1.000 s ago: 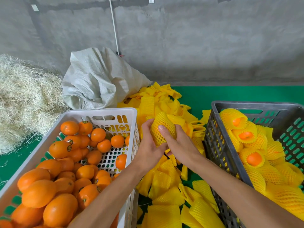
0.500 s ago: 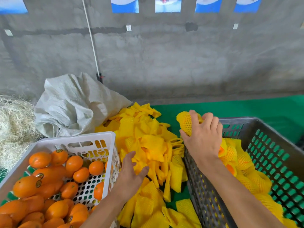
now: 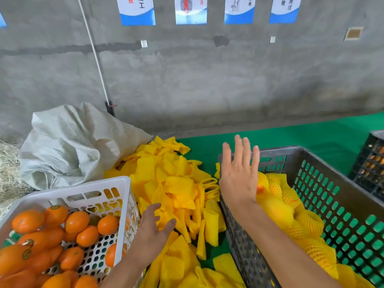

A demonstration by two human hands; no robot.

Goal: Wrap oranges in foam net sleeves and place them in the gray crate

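Note:
My right hand [image 3: 239, 173] hovers over the near left corner of the gray crate [image 3: 324, 163], fingers straight and spread, holding nothing. Just below it a wrapped orange [image 3: 276, 208] shows as a yellow blur among the other wrapped oranges [image 3: 307, 225] in the crate. My left hand [image 3: 154, 227] reaches over the pile of yellow foam net sleeves [image 3: 176, 183] between the two crates, fingers loosely bent and holding nothing. Bare oranges [image 3: 52, 235] fill the white crate [image 3: 83, 186] at the lower left.
A crumpled white woven sack [image 3: 72, 146] lies behind the white crate, straw [image 3: 8, 173] at the far left. A dark crate [image 3: 372, 167] stands at the right edge. Green matting [image 3: 291, 136] runs to a concrete wall with posters.
My right hand has let go of the wrapped orange, which drops into the gray crate, and its fingers have opened. My left hand has moved onto the sleeve pile. The camera has tilted up.

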